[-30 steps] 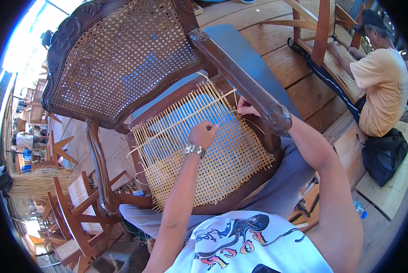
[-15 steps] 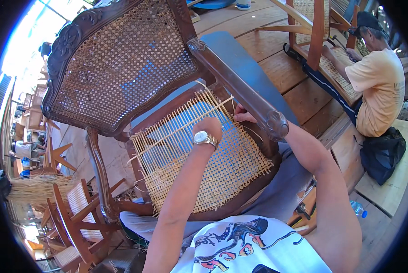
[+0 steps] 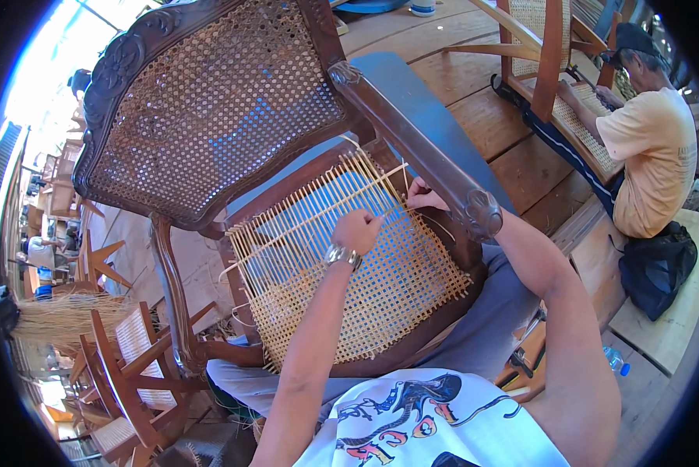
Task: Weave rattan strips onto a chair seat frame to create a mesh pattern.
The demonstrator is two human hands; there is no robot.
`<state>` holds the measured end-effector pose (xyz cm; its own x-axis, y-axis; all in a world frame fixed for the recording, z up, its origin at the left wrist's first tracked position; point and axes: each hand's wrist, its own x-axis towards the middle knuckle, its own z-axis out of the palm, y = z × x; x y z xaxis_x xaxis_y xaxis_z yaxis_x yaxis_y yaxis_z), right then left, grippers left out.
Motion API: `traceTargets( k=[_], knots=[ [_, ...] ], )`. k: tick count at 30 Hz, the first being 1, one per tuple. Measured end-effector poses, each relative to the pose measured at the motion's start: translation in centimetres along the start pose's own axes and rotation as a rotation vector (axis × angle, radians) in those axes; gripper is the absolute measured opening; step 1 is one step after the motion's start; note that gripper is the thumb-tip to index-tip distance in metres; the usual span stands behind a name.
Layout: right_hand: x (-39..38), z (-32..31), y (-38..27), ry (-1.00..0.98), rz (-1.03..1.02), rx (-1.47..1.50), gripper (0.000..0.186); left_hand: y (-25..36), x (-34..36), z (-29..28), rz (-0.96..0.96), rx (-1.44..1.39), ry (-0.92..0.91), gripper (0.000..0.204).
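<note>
A dark carved wooden armchair (image 3: pixel 174 292) leans over my lap. Its cane seat (image 3: pixel 357 311) is closely woven in the near part, while the far part has mostly parallel strands with gaps and a few crossing strips. My left hand (image 3: pixel 357 231), a metal watch (image 3: pixel 343 255) on its wrist, is over the middle of the seat, fingers pinched on a cane strand at the edge of the weave. At the seat's right side, below the armrest (image 3: pixel 419 144), my right hand (image 3: pixel 427 196) is closed, thumb and fingertips together on a cane strand. The fingertips are partly hidden.
A co-worker (image 3: pixel 653 156) sits at the right, hands on another cane chair (image 3: pixel 548 78). A black bag (image 3: pixel 657 268) and a plastic bottle (image 3: pixel 616 360) lie nearby. Wooden chairs (image 3: pixel 135 366) and a bundle of loose cane (image 3: pixel 69 317) are at the left. A blue board (image 3: pixel 419 101) lies behind the armchair.
My left wrist has turned, so the watch face no longer shows, and that hand's pinched fingers have come into sight. My right hand stays at the seat's right edge. The view has shifted slightly.
</note>
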<state>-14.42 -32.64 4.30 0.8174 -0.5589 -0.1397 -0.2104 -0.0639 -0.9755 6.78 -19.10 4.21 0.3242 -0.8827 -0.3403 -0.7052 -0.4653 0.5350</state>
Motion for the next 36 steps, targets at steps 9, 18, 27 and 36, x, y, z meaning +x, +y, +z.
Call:
traceTargets(
  k=[9, 18, 27, 36],
  knots=[
    [0.3, 0.9, 2.1, 0.170, -0.051, -0.181, 0.017, 2.7, -0.5, -0.9, -0.023, 0.170, -0.011, 0.032],
    [1.0, 0.3, 5.4, 0.165, 0.028, -0.223, 0.015, 3.6, -1.6, -0.7, -0.031, 0.147, 0.035, 0.033],
    [0.6, 1.3, 0.2, 0.112, 0.031, -0.299, 0.021, 2.8, -1.4, -0.3, -0.027, 0.129, 0.060, 0.030],
    [0.6, 1.0, 0.0, 0.067, 0.128, -0.323, 0.026, 2.4, -1.0, -1.5, -0.100, 0.038, -0.009, 0.030]
  ],
)
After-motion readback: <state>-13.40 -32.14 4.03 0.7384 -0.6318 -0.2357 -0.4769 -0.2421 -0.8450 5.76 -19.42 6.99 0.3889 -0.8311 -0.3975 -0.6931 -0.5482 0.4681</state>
